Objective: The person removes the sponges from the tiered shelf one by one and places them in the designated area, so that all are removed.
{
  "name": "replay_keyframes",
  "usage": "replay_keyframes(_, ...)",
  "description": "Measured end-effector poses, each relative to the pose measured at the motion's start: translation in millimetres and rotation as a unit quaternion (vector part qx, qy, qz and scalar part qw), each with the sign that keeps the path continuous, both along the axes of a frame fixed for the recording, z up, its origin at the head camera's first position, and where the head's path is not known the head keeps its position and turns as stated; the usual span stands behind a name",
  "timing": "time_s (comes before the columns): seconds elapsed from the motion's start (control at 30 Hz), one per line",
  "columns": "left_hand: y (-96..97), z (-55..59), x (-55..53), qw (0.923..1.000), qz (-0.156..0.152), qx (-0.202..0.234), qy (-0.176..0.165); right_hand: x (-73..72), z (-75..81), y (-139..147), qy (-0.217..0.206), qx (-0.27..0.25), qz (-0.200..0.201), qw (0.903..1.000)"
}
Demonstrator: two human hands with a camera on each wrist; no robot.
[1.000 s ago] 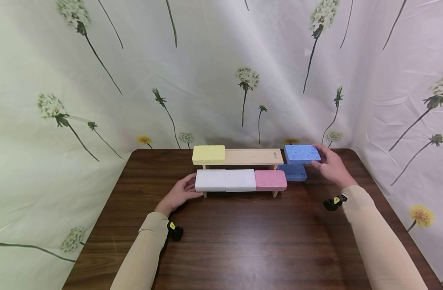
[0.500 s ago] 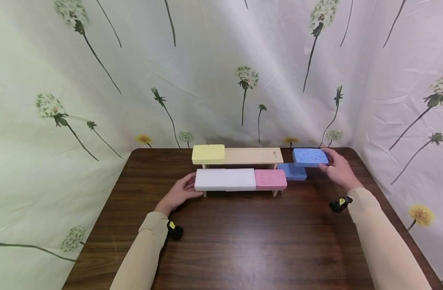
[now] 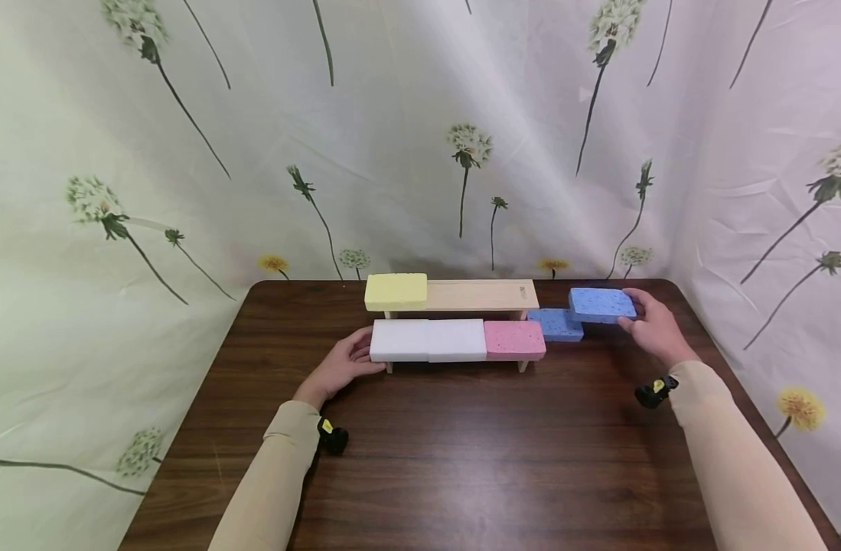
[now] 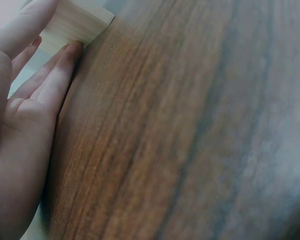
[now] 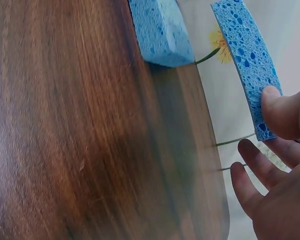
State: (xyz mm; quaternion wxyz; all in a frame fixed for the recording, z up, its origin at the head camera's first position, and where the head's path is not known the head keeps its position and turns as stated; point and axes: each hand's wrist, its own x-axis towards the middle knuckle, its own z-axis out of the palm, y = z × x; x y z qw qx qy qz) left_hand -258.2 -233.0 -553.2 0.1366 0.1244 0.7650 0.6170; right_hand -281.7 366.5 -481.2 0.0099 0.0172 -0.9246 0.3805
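My right hand (image 3: 654,329) pinches one end of a blue sponge (image 3: 601,304), thumb on the near side. The right wrist view shows this sponge (image 5: 247,60) held above the table, apart from a second blue sponge (image 3: 556,326) lying on the wood. My left hand (image 3: 340,366) touches the left end of the front wooden stand (image 3: 523,366) with fingers extended. Two white sponges (image 3: 399,340) and a pink sponge (image 3: 514,340) sit in a row on that stand. Behind, a yellow sponge (image 3: 396,291) lies at the left end of another wooden stand (image 3: 478,295).
The dark brown wooden table (image 3: 461,459) reaches back to a white curtain (image 3: 392,153) printed with dandelions. The curtain also hangs at both sides. A small black camera (image 3: 333,438) is strapped to the left wrist, another camera (image 3: 656,391) to the right.
My right hand has moved right and slightly nearer with the blue sponge, away from the back stand's right end. The left hand has stayed in place.
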Motion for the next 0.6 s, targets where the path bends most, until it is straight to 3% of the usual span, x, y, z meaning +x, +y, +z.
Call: replay_keyframes(0.6,-0.2,-0.8,1.9,0.9999,-0.002,-0.004,0.012,9.6,-10.0,19.0,0.001,0.033,-0.01,0.9994)
